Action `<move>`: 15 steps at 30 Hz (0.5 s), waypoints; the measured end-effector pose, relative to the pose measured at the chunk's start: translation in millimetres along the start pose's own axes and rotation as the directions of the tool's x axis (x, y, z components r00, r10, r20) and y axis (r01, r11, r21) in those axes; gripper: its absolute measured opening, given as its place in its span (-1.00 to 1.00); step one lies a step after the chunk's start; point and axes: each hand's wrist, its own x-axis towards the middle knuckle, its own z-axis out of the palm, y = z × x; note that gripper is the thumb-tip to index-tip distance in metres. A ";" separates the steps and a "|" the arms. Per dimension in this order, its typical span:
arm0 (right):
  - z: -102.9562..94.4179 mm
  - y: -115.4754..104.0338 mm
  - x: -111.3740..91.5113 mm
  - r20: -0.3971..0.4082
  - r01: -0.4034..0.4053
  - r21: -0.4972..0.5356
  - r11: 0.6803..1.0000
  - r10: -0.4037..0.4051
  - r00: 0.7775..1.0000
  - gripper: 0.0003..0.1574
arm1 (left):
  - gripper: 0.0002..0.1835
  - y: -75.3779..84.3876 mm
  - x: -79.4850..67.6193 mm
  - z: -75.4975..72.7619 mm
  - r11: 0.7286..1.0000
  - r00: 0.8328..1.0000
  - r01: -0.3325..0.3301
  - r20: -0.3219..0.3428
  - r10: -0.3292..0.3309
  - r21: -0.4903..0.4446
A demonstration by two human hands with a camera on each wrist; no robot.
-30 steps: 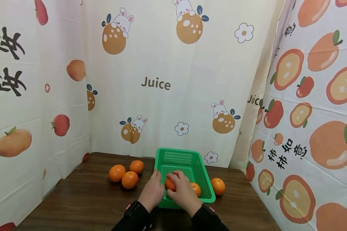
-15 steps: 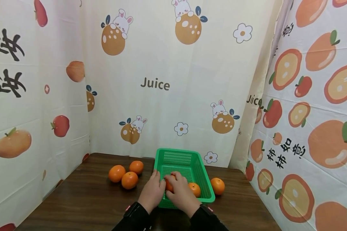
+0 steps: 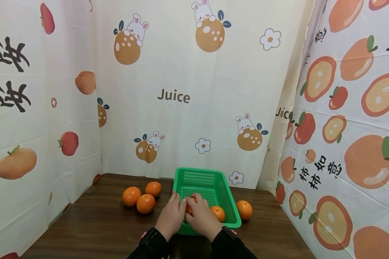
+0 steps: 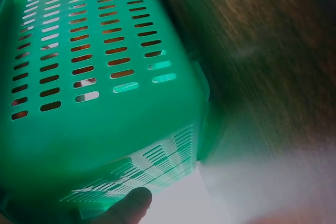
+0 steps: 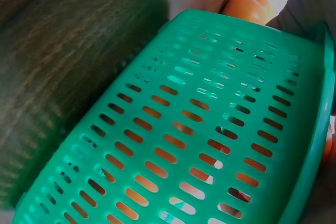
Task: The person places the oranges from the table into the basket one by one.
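A green plastic basket (image 3: 227, 201) with slotted walls stands on the table. My left hand (image 3: 169, 217) holds its left rim, thumb on the inner side and fingers along the outside. One finger (image 4: 131, 203) shows by the slotted wall in the left wrist view. Inside the basket, my right hand (image 3: 201, 217) curls over an orange (image 3: 188, 209), which it mostly hides. Another orange (image 3: 218, 213) lies in the basket just right of that hand. In the right wrist view the basket wall (image 5: 173, 124) covers most of the right hand's work.
Three oranges (image 3: 146, 204) sit together on the dark wooden table (image 3: 94, 223) left of the basket. A single orange (image 3: 244, 209) is close outside its right wall. Printed curtains (image 3: 178, 118) enclose the table at the back and sides.
My right hand has shifted slightly left with the orange, nearer the left hand, and more of that fruit is covered. The basket and the other oranges stay put.
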 end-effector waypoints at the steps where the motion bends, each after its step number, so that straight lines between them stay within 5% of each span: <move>1: 0.4 0.1 0.8 0.005 -0.001 0.002 1.000 0.001 1.000 -0.43 | -0.02 0.0 -0.1 -0.1 1.000 1.000 -0.002 0.000 0.002 -0.004; 15: 3.7 3.8 2.8 0.106 -0.002 0.055 0.998 -0.004 0.994 -0.41 | 0.04 -6.5 0.0 1.7 0.998 0.999 -0.048 -0.016 0.047 -0.042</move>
